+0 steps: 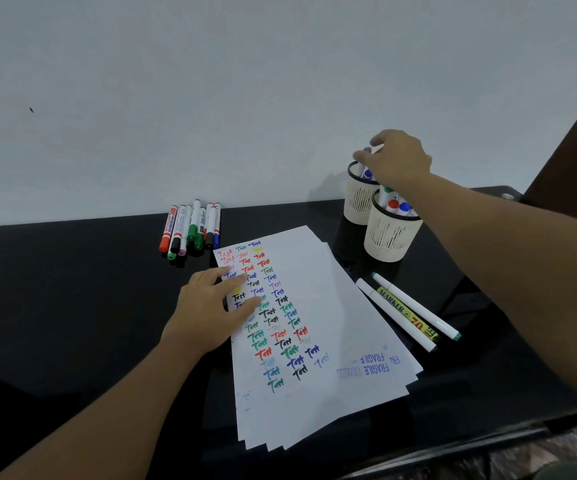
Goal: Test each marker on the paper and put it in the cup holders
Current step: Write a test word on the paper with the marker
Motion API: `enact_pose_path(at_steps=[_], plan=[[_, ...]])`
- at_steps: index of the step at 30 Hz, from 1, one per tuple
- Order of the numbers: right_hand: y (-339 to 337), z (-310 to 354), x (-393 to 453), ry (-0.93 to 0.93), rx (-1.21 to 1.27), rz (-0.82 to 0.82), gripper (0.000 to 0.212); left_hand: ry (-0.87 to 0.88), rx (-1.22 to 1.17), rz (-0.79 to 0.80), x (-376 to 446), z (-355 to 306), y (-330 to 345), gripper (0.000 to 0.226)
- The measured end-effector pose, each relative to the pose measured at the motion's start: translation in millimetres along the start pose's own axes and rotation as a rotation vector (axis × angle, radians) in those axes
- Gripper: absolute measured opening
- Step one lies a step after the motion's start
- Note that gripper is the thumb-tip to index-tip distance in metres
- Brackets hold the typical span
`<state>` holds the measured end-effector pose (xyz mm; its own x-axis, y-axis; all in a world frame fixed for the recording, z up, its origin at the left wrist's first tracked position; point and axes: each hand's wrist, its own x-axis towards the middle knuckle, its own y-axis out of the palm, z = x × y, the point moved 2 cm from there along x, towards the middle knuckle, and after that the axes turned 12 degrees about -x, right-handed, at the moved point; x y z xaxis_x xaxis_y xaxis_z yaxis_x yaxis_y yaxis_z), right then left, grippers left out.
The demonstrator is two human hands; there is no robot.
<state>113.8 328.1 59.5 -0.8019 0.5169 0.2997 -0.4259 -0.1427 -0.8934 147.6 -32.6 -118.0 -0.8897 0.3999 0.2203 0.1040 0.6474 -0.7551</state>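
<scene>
A stack of white paper (342, 306) covered with coloured "Test" marks lies on the black table (72, 289). My left hand (211, 306) presses flat on the paper's left edge, fingers straight. My right hand (394, 161) hovers over the far cup holder (358, 202) and pinches a white marker (363, 164) whose lower end is inside that cup. The near cup holder (392, 237) holds several markers with red, blue and green caps. Several markers (192, 230) lie in a bunch by the wall, left of the paper.
Three markers (408, 310) lie side by side to the right of the paper, one yellow and labelled MARKER. A white wall stands right behind the table. A dark brown panel (571, 143) rises at the far right.
</scene>
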Motion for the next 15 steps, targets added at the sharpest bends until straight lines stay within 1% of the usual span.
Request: enact_pose_path(at_steps=[1, 2, 3, 6, 8, 10, 12, 15], plan=[[-1, 0, -2, -0.016, 0.004, -0.013, 0.046, 0.000, 0.001, -0.001, 0, 0, 0, 0.078], [-2, 1, -4, -0.032, 0.008, -0.035, 0.049, 0.001, 0.001, -0.002, -1, 1, 0, 0.079], [-3, 2, -7, -0.048, 0.009, -0.065, 0.047, 0.001, 0.003, -0.003, -1, 1, 0, 0.079], [-6, 13, -21, -0.132, -0.021, -0.179, 0.032, 0.000, 0.002, -0.001, -1, -2, 0, 0.074], [-7, 26, -36, -0.236, -0.080, -0.270, 0.026, -0.007, -0.004, 0.004, -1, -2, -1, 0.075], [-3, 42, -54, -0.357, -0.126, -0.321, 0.023, -0.016, -0.003, 0.010, -1, -3, -1, 0.076], [10, 60, -74, -0.482, -0.100, -0.268, 0.021, -0.026, -0.009, 0.007, -2, -5, -2, 0.071], [46, 84, -103, -0.637, -0.046, -0.042, 0.021, -0.021, -0.061, -0.061, -4, -8, -3, 0.068]])
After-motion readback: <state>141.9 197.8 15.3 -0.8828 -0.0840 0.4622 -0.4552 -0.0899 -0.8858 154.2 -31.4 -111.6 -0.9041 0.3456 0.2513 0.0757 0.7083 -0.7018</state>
